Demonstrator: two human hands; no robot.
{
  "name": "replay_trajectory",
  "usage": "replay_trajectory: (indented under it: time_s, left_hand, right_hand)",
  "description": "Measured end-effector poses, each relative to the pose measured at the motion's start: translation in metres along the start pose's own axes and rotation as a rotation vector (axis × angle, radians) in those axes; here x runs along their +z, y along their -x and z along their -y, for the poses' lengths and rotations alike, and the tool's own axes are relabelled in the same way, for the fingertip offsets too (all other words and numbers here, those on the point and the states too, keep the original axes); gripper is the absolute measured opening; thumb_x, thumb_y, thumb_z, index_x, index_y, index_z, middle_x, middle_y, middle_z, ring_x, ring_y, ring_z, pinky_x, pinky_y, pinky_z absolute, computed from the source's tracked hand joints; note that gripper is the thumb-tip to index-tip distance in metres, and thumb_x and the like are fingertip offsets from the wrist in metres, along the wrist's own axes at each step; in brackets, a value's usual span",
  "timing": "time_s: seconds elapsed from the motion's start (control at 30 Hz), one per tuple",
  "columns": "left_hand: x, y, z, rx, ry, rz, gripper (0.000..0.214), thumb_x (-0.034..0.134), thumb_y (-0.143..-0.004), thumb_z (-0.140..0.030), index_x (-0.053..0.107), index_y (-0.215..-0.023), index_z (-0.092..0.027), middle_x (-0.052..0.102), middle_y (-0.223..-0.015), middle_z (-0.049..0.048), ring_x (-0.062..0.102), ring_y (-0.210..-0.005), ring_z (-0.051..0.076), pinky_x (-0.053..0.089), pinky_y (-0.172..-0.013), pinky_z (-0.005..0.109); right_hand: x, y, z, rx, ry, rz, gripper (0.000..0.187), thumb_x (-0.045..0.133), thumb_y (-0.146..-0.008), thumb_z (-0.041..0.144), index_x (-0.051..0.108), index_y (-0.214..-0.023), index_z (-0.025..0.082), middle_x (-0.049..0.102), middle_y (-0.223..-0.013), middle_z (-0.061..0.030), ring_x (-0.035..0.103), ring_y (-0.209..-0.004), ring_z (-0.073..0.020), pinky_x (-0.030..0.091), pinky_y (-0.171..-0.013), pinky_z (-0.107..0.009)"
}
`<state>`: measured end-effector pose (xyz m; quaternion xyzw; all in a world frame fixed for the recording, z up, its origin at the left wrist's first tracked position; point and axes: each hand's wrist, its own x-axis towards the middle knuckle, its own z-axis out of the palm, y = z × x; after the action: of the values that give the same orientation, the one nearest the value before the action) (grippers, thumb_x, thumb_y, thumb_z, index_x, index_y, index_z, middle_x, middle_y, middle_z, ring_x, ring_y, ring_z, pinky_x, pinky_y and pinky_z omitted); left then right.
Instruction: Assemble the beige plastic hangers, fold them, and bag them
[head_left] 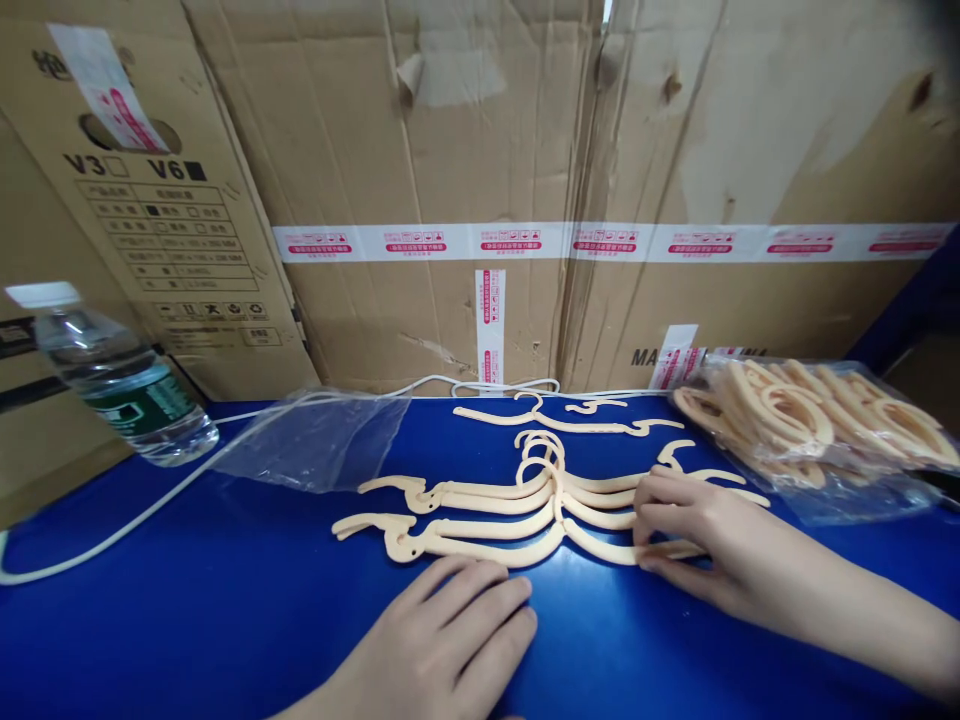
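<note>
Several cream folding clothes hangers (487, 552) lie overlapped in the middle of the blue table, their hooks bunched together and pointing away from me. My right hand (690, 525) pinches the right arm of the nearest hanger between thumb and fingers; part of that arm is hidden behind the hand. Just in front of the hangers, my left hand (450, 640) rests palm down with its fingers stretched out, close to the nearest hanger's left arm. Farther back lies a separate hanger (577, 424), with a small loose cream piece (596, 406) behind it.
A clear bag of cream hangers (817, 420) sits at the right. On the left are a water bottle (127, 385), a clear plastic bag (322, 445) and a white cable (127, 545). Taped cardboard boxes (420, 330) wall off the back of the blue table (150, 630).
</note>
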<state>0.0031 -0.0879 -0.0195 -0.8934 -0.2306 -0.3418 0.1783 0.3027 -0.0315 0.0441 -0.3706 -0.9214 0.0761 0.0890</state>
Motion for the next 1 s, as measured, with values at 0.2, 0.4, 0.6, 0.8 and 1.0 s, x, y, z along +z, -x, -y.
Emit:
replay_trajectory:
  time_s: [0.2, 0.4, 0.6, 0.8, 1.0]
  left_hand:
    - [-0.004, 0.006, 0.007, -0.024, -0.048, 0.221, 0.045, 0.047, -0.097, -0.046, 0.062, -0.125, -0.015, 0.067, -0.128, 0.0124, 0.060, -0.116, 0.028, 0.043, -0.104, 0.040]
    - [-0.006, 0.008, 0.010, -0.082, 0.029, 0.296, 0.055, 0.055, -0.091, -0.053, 0.055, -0.134, -0.018, 0.057, -0.140, 0.0150, 0.056, -0.125, 0.033, 0.046, -0.103, 0.042]
    - [-0.015, 0.000, 0.000, -0.237, 0.079, 0.342, 0.052, 0.059, -0.091, -0.050, 0.055, -0.134, -0.021, 0.053, -0.145, 0.0126, 0.051, -0.130, 0.032, 0.041, -0.109, 0.045]
    - [-0.016, -0.001, 0.004, -0.227, 0.051, 0.375, 0.051, 0.059, -0.091, -0.049, 0.055, -0.133, -0.021, 0.053, -0.145, 0.0120, 0.051, -0.131, 0.031, 0.041, -0.109, 0.044]
    - [-0.012, -0.001, 0.008, -0.207, 0.100, 0.338, 0.045, 0.054, -0.093, -0.047, 0.057, -0.129, -0.021, 0.058, -0.139, 0.0122, 0.053, -0.127, 0.032, 0.044, -0.106, 0.045]
  right_hand:
    - [0.003, -0.001, -0.003, 0.079, 0.035, -0.062, 0.014, 0.053, -0.086, 0.012, 0.056, -0.076, 0.019, 0.064, -0.084, -0.0042, 0.060, -0.071, -0.0159, 0.043, -0.063, -0.026]
    - [0.007, -0.006, -0.006, 0.136, 0.059, -0.109, 0.014, 0.055, -0.084, 0.009, 0.050, -0.076, 0.020, 0.061, -0.073, -0.0009, 0.057, -0.061, -0.0149, 0.038, -0.057, -0.025]
    - [0.005, -0.007, -0.005, 0.138, 0.125, -0.055, 0.015, 0.051, -0.086, 0.009, 0.051, -0.074, 0.019, 0.062, -0.074, -0.0022, 0.057, -0.064, -0.0165, 0.038, -0.060, -0.027]
    - [0.007, -0.004, -0.001, 0.103, 0.119, -0.059, 0.015, 0.050, -0.088, 0.013, 0.051, -0.075, 0.020, 0.063, -0.077, -0.0036, 0.057, -0.065, -0.0165, 0.039, -0.060, -0.027]
    - [0.006, -0.001, 0.008, 0.092, 0.019, -0.016, 0.016, 0.052, -0.085, 0.009, 0.050, -0.075, 0.021, 0.063, -0.077, -0.0017, 0.057, -0.067, -0.0153, 0.039, -0.060, -0.024]
